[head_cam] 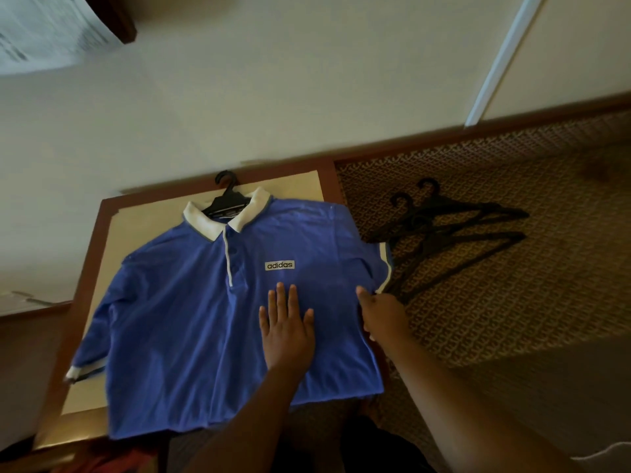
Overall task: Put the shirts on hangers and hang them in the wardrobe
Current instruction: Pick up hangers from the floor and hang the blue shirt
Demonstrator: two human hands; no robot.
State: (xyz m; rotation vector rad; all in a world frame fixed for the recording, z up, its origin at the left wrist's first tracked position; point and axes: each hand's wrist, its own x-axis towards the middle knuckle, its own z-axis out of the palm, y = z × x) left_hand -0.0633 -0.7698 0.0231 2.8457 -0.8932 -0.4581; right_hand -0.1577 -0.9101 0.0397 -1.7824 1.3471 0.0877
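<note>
Tabletop [102, 302] holds hangered shirt [191, 319]; left hand [286, 332] flat on it, right hand [382, 314] pinching its sleeve; hanging remains.

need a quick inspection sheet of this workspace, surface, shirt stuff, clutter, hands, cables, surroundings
surface: low table with a brown rim and a pale top, set against the wall.
job's things: blue polo shirt lies face up on the table, a black hanger already in its collar, hook sticking out; spare black hangers lie piled on the carpet.
clutter: red fabric at the lower edge, unclear what it is.
grippers: left hand presses flat on the shirt front; right hand pinches the shirt's sleeve edge.
cables: nothing seen.
surroundings: patterned carpet, pale wall, brown skirting; no wardrobe in view.
</note>
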